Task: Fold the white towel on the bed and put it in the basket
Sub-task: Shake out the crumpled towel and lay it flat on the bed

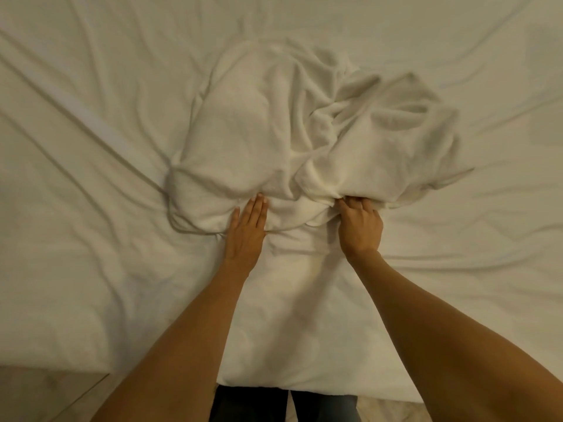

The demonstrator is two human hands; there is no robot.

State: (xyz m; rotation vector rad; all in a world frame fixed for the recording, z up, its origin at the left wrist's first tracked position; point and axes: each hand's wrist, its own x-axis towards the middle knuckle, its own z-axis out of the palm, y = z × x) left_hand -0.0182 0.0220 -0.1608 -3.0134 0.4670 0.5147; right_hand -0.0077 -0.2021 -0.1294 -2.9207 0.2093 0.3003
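head view: towel (292,132) bunched beyond both hands (304,226).

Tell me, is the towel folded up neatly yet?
Not yet. The fluffy white towel lies crumpled in a lumpy heap on the wrinkled white bed sheet, with no straight folds. The right hand grips its near edge.

Premises are presenting as a bedroom, domestic or hotel-type; which of the two cannot be told. A bed (91,208) is filling nearly the whole view, and a creased white sheet (457,41) is covering it from edge to edge. A rumpled white towel (274,132) is lying on the sheet near the middle. Pale hard flooring (45,394) is showing beyond the bed's near edge, where the person's dark trouser legs (249,403) are standing against the mattress.
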